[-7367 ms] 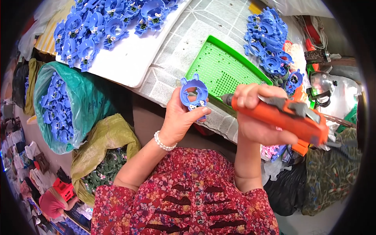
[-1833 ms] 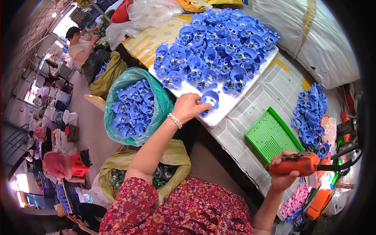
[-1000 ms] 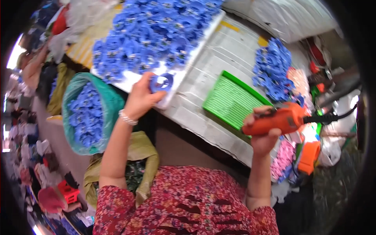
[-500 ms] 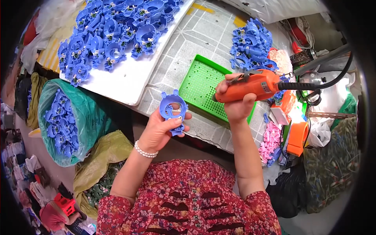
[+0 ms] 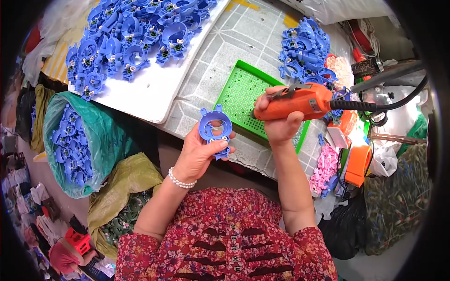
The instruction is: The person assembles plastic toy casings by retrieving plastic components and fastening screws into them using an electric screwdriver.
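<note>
Between the thumb and fingers of my left hand (image 5: 200,150) is a blue plastic ring-shaped part (image 5: 215,122) with two small knobs on top and a white detail near its base. My right hand (image 5: 281,124) is wrapped round an orange electric screwdriver (image 5: 300,102), its black cable running off to the right. The screwdriver's tip points left, over a green perforated tray (image 5: 239,86) on the table, apart from the blue part. A large heap of similar blue parts (image 5: 133,35) covers a white board (image 5: 154,89) at the far left.
Another pile of blue parts (image 5: 304,49) lies at the back right. Small pink pieces (image 5: 324,166) and an orange holder (image 5: 358,164) sit at the right edge. A green plastic bag (image 5: 105,126) of blue parts (image 5: 71,147) stands to the left. A person (image 5: 65,255) appears at lower left.
My left hand has moved slightly right and up with the blue part, nearer the screwdriver. My right hand has shifted very little, still holding the tool.
</note>
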A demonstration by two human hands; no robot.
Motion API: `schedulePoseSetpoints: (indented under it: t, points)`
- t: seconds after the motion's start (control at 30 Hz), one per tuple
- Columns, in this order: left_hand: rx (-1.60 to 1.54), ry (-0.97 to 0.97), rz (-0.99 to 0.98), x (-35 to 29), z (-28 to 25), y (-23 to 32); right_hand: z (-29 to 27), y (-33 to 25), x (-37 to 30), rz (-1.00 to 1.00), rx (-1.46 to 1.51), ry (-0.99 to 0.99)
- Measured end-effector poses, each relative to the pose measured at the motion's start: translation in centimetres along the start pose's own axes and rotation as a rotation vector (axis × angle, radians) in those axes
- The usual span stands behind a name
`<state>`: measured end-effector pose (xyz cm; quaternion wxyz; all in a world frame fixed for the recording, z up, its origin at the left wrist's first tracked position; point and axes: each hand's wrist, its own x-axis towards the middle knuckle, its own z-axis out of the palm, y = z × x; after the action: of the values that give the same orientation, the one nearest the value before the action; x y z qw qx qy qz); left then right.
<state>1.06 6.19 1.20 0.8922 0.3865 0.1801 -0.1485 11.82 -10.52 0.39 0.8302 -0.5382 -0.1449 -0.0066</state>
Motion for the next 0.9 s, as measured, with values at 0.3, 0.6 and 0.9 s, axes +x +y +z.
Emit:
schedulePoseSetpoints:
  t: [0.3, 0.6, 0.9]
  points:
    - [0.015, 0.000, 0.029, 0.30, -0.22, -0.57, -0.25, -0.19, 0.04, 0.007, 0.016, -0.012]
    - [-0.002, 0.024, 0.011, 0.32, -0.18, -0.42, -0.29, 0.04, 0.08, 0.004, 0.006, -0.025]
    - [-0.025, 0.029, 0.010, 0.33, -0.16, -0.38, -0.17, 0.04, 0.23, 0.003, 0.000, -0.027]
